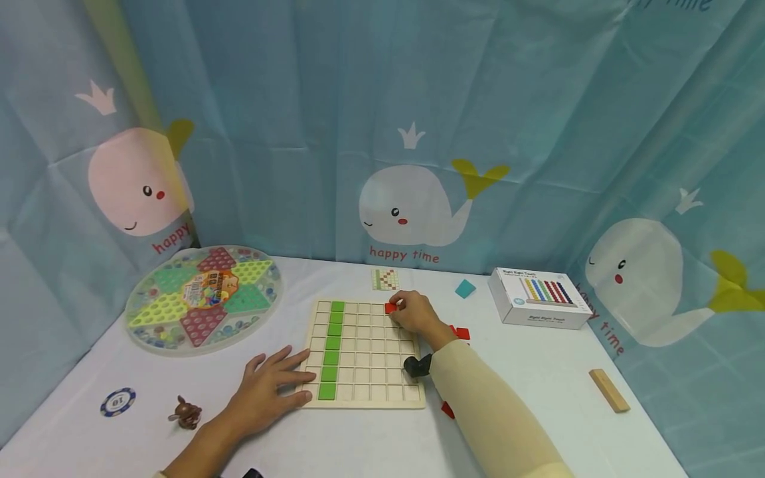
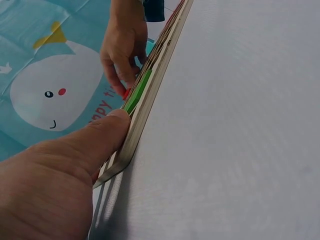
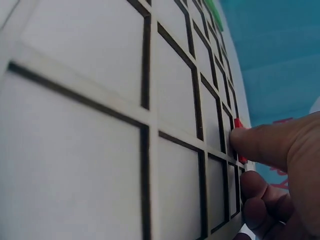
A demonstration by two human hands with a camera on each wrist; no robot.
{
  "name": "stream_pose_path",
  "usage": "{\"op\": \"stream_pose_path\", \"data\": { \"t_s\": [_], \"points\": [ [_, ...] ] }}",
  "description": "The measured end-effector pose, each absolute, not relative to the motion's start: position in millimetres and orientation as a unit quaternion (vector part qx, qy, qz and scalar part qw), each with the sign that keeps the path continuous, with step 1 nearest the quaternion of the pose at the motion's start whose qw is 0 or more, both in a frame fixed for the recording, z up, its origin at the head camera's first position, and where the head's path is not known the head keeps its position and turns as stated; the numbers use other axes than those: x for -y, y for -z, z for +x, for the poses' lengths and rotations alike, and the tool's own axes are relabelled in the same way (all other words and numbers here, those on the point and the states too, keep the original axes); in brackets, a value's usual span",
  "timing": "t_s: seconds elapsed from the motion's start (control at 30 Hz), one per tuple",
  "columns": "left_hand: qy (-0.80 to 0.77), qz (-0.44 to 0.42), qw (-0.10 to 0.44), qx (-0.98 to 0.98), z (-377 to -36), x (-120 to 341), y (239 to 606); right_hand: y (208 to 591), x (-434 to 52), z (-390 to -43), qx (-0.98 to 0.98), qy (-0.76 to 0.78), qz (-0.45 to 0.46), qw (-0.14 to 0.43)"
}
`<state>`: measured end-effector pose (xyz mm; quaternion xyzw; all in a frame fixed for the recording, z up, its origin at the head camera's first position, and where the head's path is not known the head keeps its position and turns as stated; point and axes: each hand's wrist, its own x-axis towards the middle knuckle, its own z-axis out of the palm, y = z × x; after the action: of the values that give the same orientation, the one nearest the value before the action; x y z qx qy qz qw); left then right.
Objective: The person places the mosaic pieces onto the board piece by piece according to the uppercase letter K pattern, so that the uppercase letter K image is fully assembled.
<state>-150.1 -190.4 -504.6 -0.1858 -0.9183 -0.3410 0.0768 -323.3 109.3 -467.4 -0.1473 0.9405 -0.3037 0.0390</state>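
Note:
A wooden grid board (image 1: 363, 402) lies flat, with a column of green tiles (image 1: 330, 358) near its left side. At its far right corner my right hand (image 1: 416, 313) pinches a red tile (image 1: 390, 308). The right wrist view shows the thumb (image 3: 260, 142) against the red tile (image 3: 240, 142) at the grid's edge; the other fingers are partly hidden. My left hand (image 1: 261, 396) has its fingers spread, their tips touching the board's left edge. Seen from the left wrist, that thumb (image 2: 100, 135) lies along the rim beside a green tile (image 2: 137, 92).
Loose red tiles (image 1: 463, 333) lie right of the board, partly behind the right arm. Behind it are a patterned card (image 1: 385, 279) and teal tile (image 1: 465, 288). A Chinese checkers board (image 1: 203, 299), poker chip (image 1: 117, 402), brown figurine (image 1: 186, 413), white box (image 1: 538, 299) and wooden block (image 1: 609, 390) surround it.

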Motion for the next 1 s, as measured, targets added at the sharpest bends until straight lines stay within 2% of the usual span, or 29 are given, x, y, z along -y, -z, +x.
{"op": "stream_pose_path", "data": {
  "t_s": [0.2, 0.43, 0.77, 0.87, 1.0],
  "points": [
    [0.335, -0.186, 0.074, 0.921, -150.2, 187.0, 504.1, 468.7, -115.0, -322.0, -0.939, 0.312, -0.138, 0.041],
    [0.325, -0.187, 0.084, 0.923, -150.5, 189.8, 502.1, 459.1, -124.6, -308.4, -0.923, 0.341, -0.172, 0.048],
    [0.327, -0.187, 0.084, 0.922, -153.1, 191.8, 501.5, 419.5, -161.6, -258.3, -0.897, 0.364, -0.249, -0.012],
    [0.33, -0.184, 0.084, 0.922, -152.5, 191.6, 502.4, 416.2, -178.7, -242.7, -0.887, 0.36, -0.29, -0.004],
    [0.333, -0.184, 0.08, 0.922, -151.6, 190.7, 503.0, 422.3, -204.0, -226.4, -0.876, 0.351, -0.329, 0.045]
  ]
}}
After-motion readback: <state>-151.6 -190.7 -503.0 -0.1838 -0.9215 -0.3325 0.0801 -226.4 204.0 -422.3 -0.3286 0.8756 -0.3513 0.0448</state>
